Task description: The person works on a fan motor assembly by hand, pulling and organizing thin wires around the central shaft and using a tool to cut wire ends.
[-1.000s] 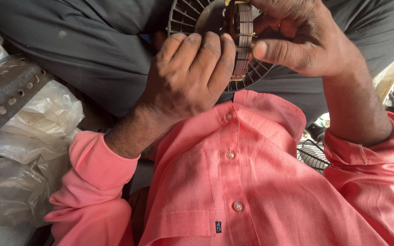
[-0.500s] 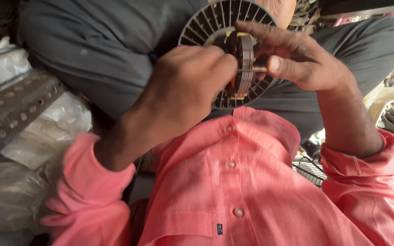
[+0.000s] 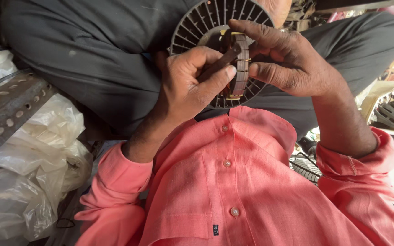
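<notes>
Lower in the view than half a second ago, both hands and the parts they hold now sit further from the top edge, so more of the slotted disc shows. Dark grey trousers (image 3: 92, 59) fill the background, the knee on the right cut off by the frame. Against them rests a round black plastic fan cover with radial slots (image 3: 206, 23), its lower half hidden behind the hands. The left hand (image 3: 188, 86) curls its grip tight around something mostly concealed in the palm; only a dark sliver shows by the thumb. The right hand (image 3: 292, 64) pinches a ridged, brown laminated metal motor core (image 3: 240, 64) edge-on between thumb and forefinger, just in front of the cover. Small yellowish bits on the core's ends are too small to make out.
</notes>
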